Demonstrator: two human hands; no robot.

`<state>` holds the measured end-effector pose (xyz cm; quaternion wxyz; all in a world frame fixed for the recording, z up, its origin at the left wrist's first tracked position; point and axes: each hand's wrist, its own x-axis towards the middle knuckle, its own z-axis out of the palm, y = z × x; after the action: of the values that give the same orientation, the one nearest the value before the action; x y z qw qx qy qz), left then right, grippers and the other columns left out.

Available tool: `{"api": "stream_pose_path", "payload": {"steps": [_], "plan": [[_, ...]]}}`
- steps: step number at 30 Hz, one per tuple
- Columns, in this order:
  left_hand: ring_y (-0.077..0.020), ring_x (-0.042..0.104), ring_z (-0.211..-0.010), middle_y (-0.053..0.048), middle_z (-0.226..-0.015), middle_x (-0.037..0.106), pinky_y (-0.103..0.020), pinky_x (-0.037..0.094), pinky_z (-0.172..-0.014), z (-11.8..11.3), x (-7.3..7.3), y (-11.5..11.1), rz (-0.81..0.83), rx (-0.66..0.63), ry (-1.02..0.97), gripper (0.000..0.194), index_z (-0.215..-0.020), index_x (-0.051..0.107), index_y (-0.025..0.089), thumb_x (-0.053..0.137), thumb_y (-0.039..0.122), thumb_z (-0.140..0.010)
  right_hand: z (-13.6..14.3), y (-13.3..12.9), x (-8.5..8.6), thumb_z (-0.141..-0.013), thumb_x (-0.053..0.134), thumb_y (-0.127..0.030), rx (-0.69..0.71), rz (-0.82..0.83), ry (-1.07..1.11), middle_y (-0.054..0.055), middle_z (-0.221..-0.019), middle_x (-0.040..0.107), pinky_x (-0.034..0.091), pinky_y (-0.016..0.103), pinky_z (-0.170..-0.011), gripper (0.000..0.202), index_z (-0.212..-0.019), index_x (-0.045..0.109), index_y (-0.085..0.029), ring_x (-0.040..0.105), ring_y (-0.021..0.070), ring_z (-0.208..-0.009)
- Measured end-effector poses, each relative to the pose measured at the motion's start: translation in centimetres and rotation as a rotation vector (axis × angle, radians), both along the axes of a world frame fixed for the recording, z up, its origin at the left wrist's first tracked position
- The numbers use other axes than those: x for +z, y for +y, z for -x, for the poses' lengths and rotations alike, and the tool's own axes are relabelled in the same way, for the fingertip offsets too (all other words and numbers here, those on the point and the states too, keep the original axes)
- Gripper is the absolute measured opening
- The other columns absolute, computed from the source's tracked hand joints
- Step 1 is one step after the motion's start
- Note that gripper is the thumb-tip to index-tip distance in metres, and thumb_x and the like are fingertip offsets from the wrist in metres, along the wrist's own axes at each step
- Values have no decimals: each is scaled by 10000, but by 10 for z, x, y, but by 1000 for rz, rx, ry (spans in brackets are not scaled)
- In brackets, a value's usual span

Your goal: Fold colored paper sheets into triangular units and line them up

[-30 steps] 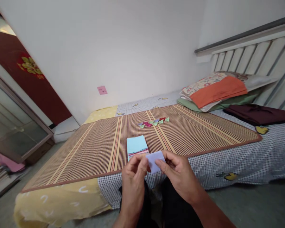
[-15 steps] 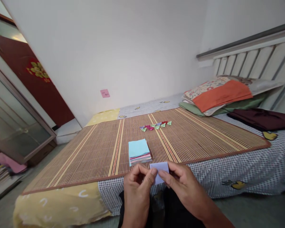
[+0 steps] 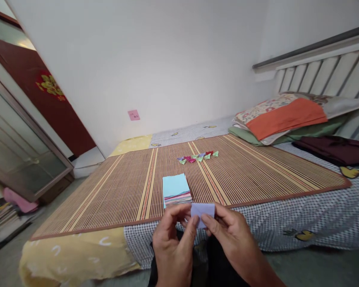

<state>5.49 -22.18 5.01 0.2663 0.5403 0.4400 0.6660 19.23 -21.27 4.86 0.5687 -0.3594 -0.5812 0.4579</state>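
A small folded piece of lavender paper (image 3: 203,209) was between your two hands at the lower centre of the frame, in front of the bed's near edge. A faint slanting crease line showed on its face. Your left hand (image 3: 174,243) had its thumb at the paper's lower left, with the fingers curled behind the left edge, closed in a light pinch. Your right hand (image 3: 235,235) had its thumb pressed flat on the face near the middle and its fingers bent behind the right side, so that it too was closed on the sheet.

Just beyond your hands, at the centre of the frame, you had a stack of coloured paper (image 3: 176,184) with a light blue sheet on top and pink and white edges below. Farther up lay a cluster of small folded paper pieces (image 3: 200,158) in green, magenta, red and lavender. Both rested on a striped mat (image 3: 122,199) spread over the checked sheet (image 3: 287,217). A yellow cloth (image 3: 77,255) covered the bed at lower left. At the right of the frame were piled pillows (image 3: 290,116) and a dark maroon cloth (image 3: 335,150), with a white radiator (image 3: 317,73) behind the pillows.
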Motion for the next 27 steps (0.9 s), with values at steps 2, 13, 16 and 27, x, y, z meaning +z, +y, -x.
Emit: {"api": "stream_pose_path", "payload": {"steps": [2,13,16,27], "plan": [[-188,665,-797,-41,-883,734,-269,542,-718,-1,-1,1,-72,11,11,162,-975,793,239,796,178,-825,2,0,-2,-928,669,-428,-16,7,25,1,-662,594,470,248,-573,252,-943,765,-195,538,154,-607],[-190,673,-807,-42,-842,709,-261,555,-720,3,-2,4,-70,-47,-71,46,-808,762,221,778,199,-845,9,2,-7,-925,662,-436,-43,-2,6,6,-661,604,470,251,-561,255,-907,742,-195,558,164,-603],[-210,698,-831,-62,-862,741,-277,572,-732,8,3,5,39,-94,-143,114,-743,752,201,817,266,-811,10,1,-9,-944,632,-430,-25,-33,-50,3,-653,582,443,255,-550,265,-881,731,-193,545,165,-601],[-174,672,-700,-50,-761,743,-237,540,-628,12,8,9,245,-152,-248,188,-695,742,173,871,304,-732,2,3,-3,-983,570,-424,-19,-51,-125,9,-722,631,460,254,-595,280,-843,673,-204,586,171,-662]]}}
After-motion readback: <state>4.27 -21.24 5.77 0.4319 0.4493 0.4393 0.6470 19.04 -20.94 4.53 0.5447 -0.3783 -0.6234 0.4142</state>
